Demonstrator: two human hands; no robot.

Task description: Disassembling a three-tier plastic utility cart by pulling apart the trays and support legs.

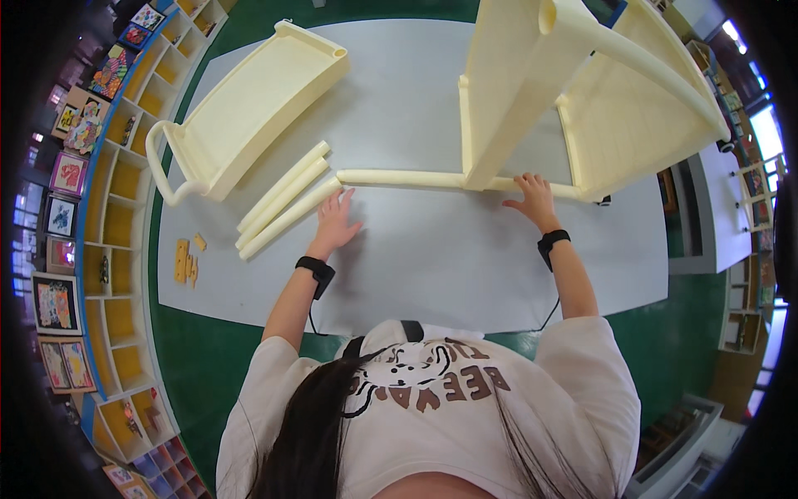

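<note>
My left hand (334,223) is spread, its fingertips at the upper end of the nearest loose cream tube (291,220). Two more cream tubes (283,187) lie alongside that one. On the right, my right hand (534,202) has its fingers laid over a long horizontal cream tube (403,178), with the thumb held apart. That tube runs along the lower edge of a partly joined cream plastic frame, in which two tray-like panels (511,91) stand on edge. Whether my left fingertips touch the long tube's end is hard to tell.
A separate cream tray with a looped handle (266,108) lies at the far left of the grey table (416,266). Small yellow-brown pieces (182,260) sit near the left edge. Shelves (120,258) line the left side, and a white cabinet (723,208) stands at the right.
</note>
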